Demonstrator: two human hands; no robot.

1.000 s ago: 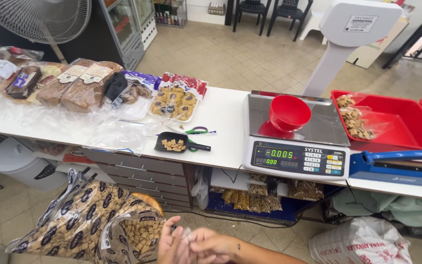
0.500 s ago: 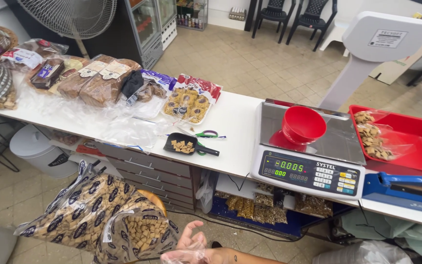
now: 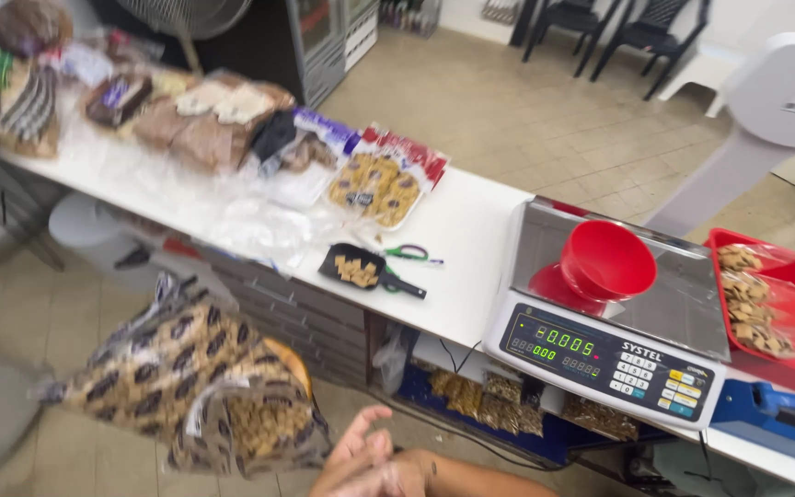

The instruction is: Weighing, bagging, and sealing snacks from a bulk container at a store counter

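A beige tiled floor (image 3: 526, 120) spreads behind the long white counter (image 3: 471, 230). Beyond the counter stand black chairs (image 3: 618, 37) at the far side, a glass-door fridge (image 3: 324, 37) to their left, and a fan (image 3: 186, 14) left of the fridge.

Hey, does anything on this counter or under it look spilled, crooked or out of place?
Nothing looks spilled. The red funnel lies tipped on its side on the scale, not upright. The black scoop holding crackers sits loose on the white counter. A big open bag of crackers slumps on the floor near the hand.
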